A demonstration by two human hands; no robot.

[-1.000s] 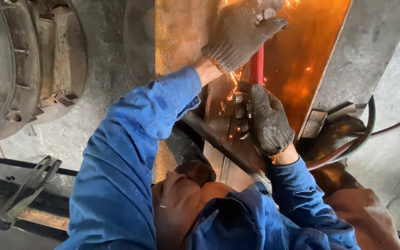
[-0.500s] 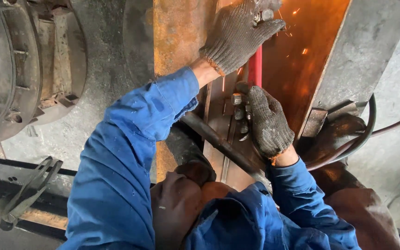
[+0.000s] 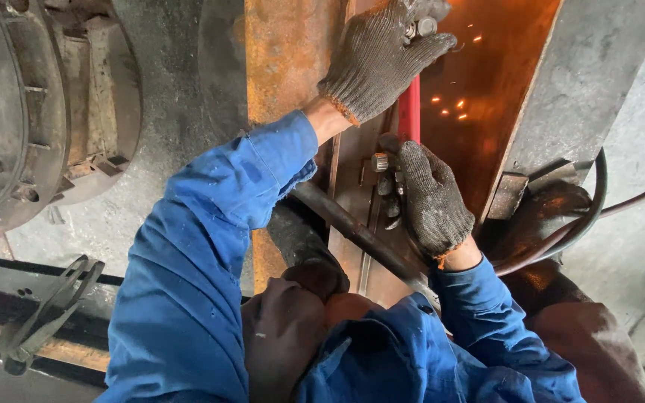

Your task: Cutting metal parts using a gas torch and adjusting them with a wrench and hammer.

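Both hands wear grey knit gloves with orange cuffs – the left hand [image 3: 386, 56] and the right hand [image 3: 433, 198] – over bright blue sleeves [image 3: 210, 246]. Between them runs a red rod [image 3: 410, 112]. The steel plate [image 3: 289, 52] is rust-orange – glowing sparks [image 3: 449, 108] speckle its upper right.

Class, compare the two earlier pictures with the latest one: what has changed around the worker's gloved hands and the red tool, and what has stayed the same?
The sparks moved: a second ago they sprayed beside the right hand; now only a few glow on the rusty plate higher up. The left hand stays at the plate's top, and the right hand stays closed on the red tool. Nothing was let go.
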